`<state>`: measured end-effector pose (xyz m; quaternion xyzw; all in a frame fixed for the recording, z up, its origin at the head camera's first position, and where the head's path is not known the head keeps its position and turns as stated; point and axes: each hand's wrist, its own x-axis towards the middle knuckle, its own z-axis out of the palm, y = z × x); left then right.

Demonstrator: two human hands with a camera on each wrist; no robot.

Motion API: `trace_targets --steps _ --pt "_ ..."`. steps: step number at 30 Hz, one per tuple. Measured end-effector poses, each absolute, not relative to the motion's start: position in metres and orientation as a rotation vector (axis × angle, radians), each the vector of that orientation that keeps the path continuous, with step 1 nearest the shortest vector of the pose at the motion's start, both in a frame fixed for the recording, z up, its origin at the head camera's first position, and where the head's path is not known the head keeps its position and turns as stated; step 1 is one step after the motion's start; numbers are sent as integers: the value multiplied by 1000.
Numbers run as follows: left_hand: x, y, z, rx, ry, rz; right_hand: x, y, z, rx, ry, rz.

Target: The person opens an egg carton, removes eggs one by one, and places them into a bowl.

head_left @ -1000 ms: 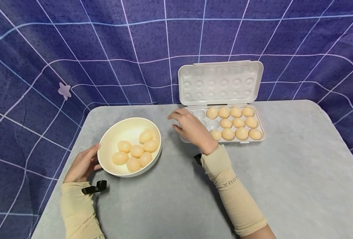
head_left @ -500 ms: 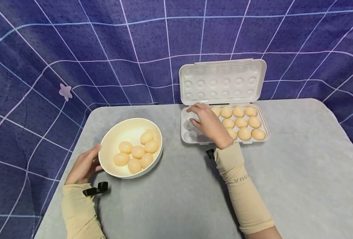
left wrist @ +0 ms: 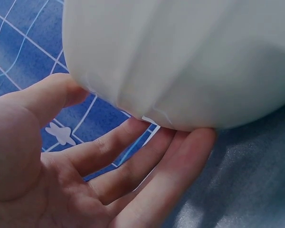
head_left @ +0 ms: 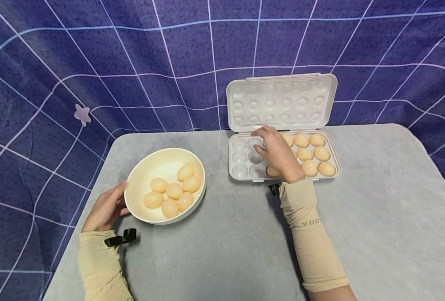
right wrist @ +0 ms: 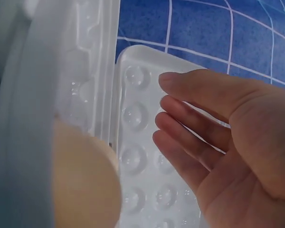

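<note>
In the head view, a cream bowl [head_left: 162, 165] at the left holds several pale brown eggs [head_left: 175, 191]. My left hand [head_left: 103, 209] grips its left side; the left wrist view has the thumb and fingertips against the bowl's outer wall [left wrist: 180, 61]. Over the middle of a white egg carton [head_left: 239, 157] hovers my right hand [head_left: 279, 152], fingers loosely bent and holding nothing. Several eggs [head_left: 309, 168] fill the carton's right side, some hidden by this hand. The right wrist view shows one egg [right wrist: 85, 180] close to the camera, apart from the hand.
Behind the carton its dimpled lid [head_left: 279, 102] stands open against a dark blue gridded cloth [head_left: 151, 50]. Both rest on a grey table [head_left: 215, 251]. Two columns of carton cups at the left hold no eggs.
My right hand has moved right from the carton's left edge to its middle, uncovering the left cups. My left hand stays on the bowl.
</note>
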<state>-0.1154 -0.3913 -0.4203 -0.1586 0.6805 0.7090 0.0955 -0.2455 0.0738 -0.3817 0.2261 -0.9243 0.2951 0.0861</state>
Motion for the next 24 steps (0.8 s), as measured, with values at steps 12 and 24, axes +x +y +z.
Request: trace_targets --steps 12,24 --pt "-115 -391 -419 -460 2032 2087 -248 87 -391 576 -2771 898" --pt "-114 -390 -419 -447 2020 2105 -254 95 -406 513 -2819 927"
